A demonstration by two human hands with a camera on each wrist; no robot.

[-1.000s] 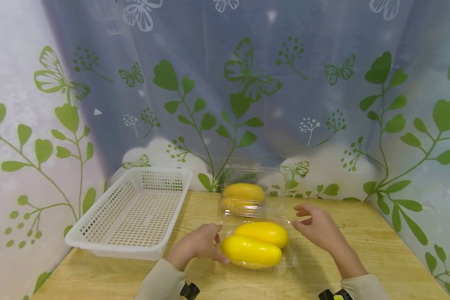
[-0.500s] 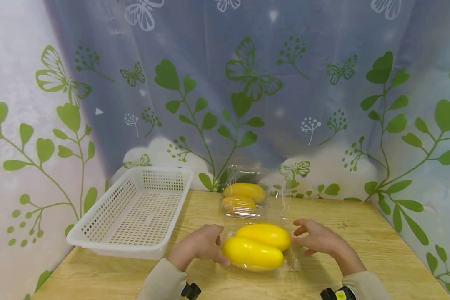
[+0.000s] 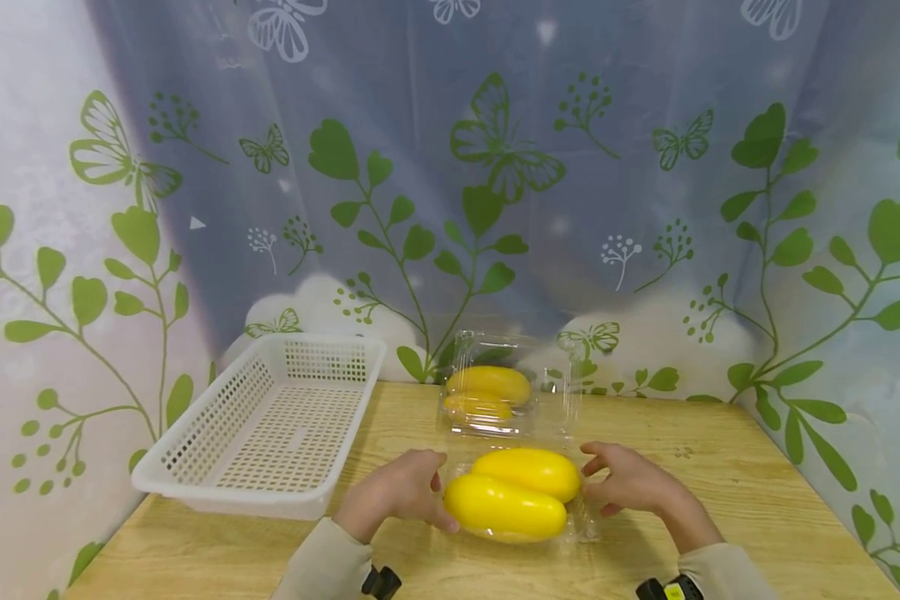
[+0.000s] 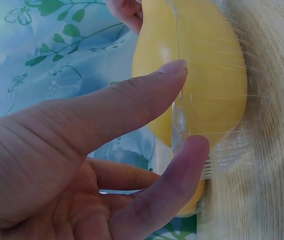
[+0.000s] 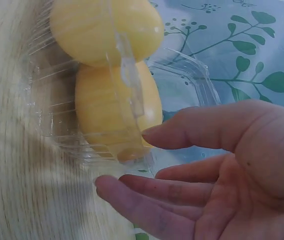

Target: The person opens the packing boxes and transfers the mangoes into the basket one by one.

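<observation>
Two smooth, oblong yellow fruits lie side by side in a clear plastic clamshell container on the wooden table. At its left end is my left hand; the thumb and a bent finger grip the rim in the left wrist view. My right hand is beside the right end, fingers spread apart. In the right wrist view its thumb tip is right at the rim, with the other fingers below it. Behind the container stands its raised clear lid.
More yellow fruit shows through clear plastic at the back of the table. A white perforated basket stands at the left. Behind everything hangs a cloth printed with leaves and butterflies.
My right hand has come down and closer to the container's right end. The container has shifted slightly right and nearer. My left hand has stayed at the left end.
</observation>
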